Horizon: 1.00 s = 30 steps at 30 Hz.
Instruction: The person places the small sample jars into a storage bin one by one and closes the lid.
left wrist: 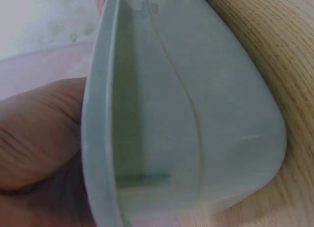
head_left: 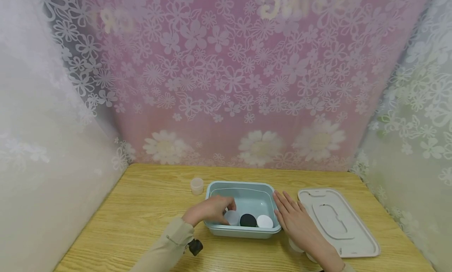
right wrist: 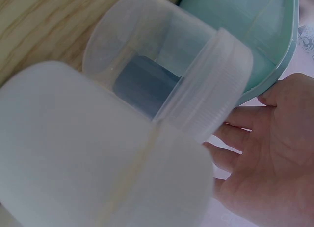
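Handling the frosted-topped container [head_left: 232, 217] neatly seems to call for a light grip low on its sides, kept upright so that it does not knock the row beside it. The left hand [head_left: 213, 208] pinches it between thumb and fingers, inside the blue bin [head_left: 243, 233] at the front left; whether its base bears on the bin floor cannot be told. The right hand [head_left: 294, 217] lies with its fingers straight and fingertips at the bin's right rim, well placed, I judge, to brace against sliding.

The bin looks like smooth, semi-glossy plastic, a rounded rectangle with a turned-out rim. Just right of the held piece are a black round top [head_left: 248, 220], matt, and a white round top [head_left: 265, 221]. Outside, a small translucent container [head_left: 197, 186] stands near the bin's back left corner. Beneath the right hand, a clear jar [right wrist: 171, 55] with a finely ribbed cap is beside a smooth, opaque white bottle [right wrist: 73, 148]. The pale lid [head_left: 332, 222], grooved with raised outlines, lies flat on the wood-grained surface [head_left: 123, 209].
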### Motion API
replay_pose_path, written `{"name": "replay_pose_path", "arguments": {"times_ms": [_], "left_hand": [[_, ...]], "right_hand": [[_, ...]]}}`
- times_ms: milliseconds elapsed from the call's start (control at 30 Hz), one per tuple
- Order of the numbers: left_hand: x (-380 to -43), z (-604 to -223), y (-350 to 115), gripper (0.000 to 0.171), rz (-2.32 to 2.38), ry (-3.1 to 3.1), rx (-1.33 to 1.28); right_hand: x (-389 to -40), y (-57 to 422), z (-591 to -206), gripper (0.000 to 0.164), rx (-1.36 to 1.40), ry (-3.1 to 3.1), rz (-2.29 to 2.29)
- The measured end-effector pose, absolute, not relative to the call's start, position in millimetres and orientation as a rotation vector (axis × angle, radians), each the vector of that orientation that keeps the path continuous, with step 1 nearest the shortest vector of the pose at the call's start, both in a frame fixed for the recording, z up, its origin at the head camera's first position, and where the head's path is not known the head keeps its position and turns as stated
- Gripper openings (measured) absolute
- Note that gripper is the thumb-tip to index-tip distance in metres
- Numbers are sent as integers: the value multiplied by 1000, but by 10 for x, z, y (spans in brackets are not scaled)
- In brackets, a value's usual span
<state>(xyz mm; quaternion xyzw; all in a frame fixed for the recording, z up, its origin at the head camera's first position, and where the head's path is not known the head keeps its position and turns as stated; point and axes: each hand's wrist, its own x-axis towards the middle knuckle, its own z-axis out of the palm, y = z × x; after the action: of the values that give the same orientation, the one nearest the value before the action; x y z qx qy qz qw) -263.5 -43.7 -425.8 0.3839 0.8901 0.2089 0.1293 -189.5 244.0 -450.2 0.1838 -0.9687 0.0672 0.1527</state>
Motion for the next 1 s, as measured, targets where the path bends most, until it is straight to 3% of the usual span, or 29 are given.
{"name": "replay_pose_path", "arguments": {"times_ms": [400, 633, 1000], "left_hand": [[-2690, -4227, -492, 21, 678, 2459, 1091], [-2780, -4287, -553, 21, 1050, 2529, 1096], [-2828, -4383, -678, 31, 1737, 2479, 813]], "right_hand": [[-1908, 2447, -4522, 55, 523, -2782, 196], [-1900, 2441, -4512, 55, 522, -2785, 199], [-1887, 2441, -4491, 55, 522, -2787, 200]]}}
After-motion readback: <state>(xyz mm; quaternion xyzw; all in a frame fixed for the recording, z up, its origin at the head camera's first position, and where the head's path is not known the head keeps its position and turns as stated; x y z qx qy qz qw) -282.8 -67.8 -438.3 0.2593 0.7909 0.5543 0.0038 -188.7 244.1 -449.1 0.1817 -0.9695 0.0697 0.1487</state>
